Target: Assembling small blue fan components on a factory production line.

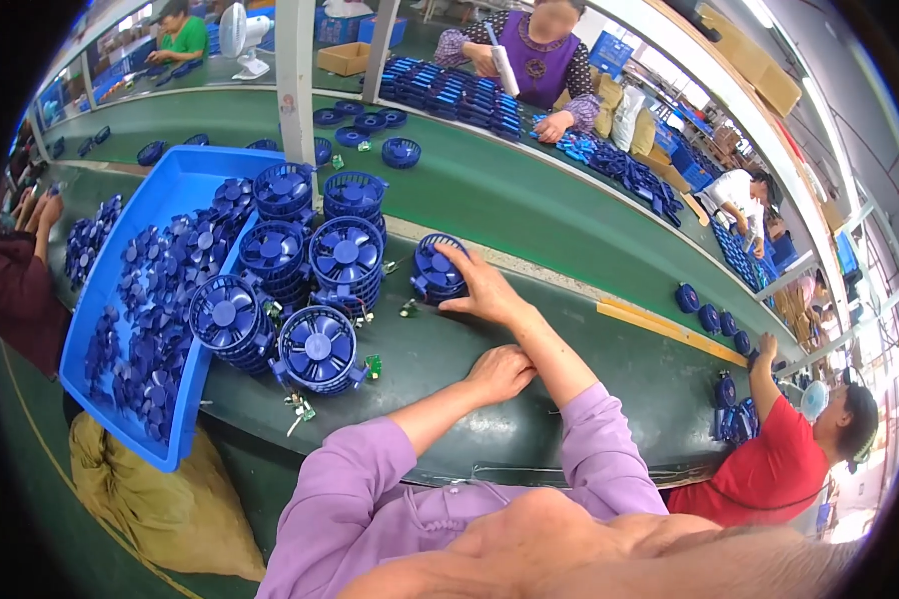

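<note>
My right hand [489, 287] reaches across the dark green bench and grips the side of a short stack of round blue fan housings [436, 262], thumb and fingers spread around it. Closer to me, my left hand [502, 373] lies on the bench with its fingers curled in, and what they may hold is hidden. Left of the gripped stack stand several taller stacks of blue fan housings [346, 250] with fan blades inside. From the nearest stack [317, 344] hang wires and a small green circuit board [374, 366].
A blue tray [177, 419] full of loose fan blades sits at the left, above a tan sack [160, 499]. Behind the bench runs a green conveyor belt [529, 215] carrying fan housings. A metal post [295, 90] rises beside the stacks. Co-workers sit across the belt and at both sides.
</note>
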Demonstrator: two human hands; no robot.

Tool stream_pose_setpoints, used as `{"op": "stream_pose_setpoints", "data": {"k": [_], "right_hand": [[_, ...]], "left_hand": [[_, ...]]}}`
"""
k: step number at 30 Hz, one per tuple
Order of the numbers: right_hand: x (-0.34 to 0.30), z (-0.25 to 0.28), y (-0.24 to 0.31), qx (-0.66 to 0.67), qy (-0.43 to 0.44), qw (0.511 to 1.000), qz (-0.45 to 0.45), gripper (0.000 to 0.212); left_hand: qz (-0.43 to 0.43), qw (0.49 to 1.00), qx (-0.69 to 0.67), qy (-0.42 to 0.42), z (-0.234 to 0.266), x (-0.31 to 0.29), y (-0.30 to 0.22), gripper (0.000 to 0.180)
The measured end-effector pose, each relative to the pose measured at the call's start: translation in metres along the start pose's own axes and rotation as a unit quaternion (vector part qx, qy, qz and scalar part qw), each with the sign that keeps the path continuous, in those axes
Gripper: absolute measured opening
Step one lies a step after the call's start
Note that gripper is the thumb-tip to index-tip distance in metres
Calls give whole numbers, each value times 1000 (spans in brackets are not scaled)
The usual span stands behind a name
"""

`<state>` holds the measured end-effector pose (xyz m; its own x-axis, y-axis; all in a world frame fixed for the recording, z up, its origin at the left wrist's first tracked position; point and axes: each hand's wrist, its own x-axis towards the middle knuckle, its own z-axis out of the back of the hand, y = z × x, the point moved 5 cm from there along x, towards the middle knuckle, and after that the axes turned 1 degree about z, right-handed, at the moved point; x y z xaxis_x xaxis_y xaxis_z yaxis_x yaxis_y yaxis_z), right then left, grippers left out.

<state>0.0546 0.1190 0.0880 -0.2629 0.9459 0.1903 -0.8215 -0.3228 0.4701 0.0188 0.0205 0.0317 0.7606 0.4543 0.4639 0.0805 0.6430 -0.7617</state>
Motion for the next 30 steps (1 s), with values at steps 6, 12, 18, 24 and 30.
{"op": "stream_pose_setpoints", "data": {"k": [6,12,18,24,30], "right_hand": [[21,-16,6,40,-29,998,48,92],[33,-10,5,85,0,989,122,92],[1,12,-49,202,-105,973,-28,47],[-31,-6,-119,211,-280,931,-104,23],[-33,-2,-104,172,-291,937,-91,18]], "left_hand": [[32,999,7,-4,-2,-1,8,17],[56,997,-22,-41,-5,1,16,16],[-17,1000,8,-17,-2,-1,5,12],[-14,1000,10,11,-4,1,2,11],[-9,1000,22,17,0,1,-2,9]]}}
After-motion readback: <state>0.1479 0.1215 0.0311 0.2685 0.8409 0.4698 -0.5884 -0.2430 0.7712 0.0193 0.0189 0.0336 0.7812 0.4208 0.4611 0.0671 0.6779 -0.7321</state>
